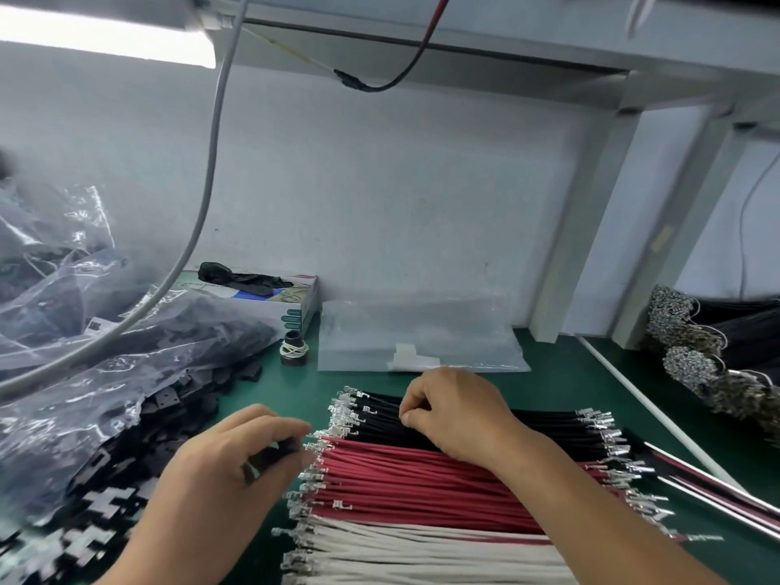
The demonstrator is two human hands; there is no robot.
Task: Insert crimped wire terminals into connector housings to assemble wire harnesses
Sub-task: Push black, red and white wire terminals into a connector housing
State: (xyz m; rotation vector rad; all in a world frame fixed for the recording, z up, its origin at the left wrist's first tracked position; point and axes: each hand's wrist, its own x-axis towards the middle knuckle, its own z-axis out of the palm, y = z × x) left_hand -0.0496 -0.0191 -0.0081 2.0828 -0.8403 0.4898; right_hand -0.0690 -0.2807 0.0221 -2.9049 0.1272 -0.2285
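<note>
Hands: left (236, 453) gripping black housing (274, 453), right (447, 411) pinching black wires (380, 420).

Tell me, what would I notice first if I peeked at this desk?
The big stack of wires in the middle: black wires at the back, red wires next, white wires nearest. Two hands work over them: the right hand pinches at the black ones, the left hand grips a small dark piece. Crinkly plastic bags fill the left.

Green bench (561, 373), wire rows (422, 491), clear bag (422, 335), housings (177, 399)
</note>
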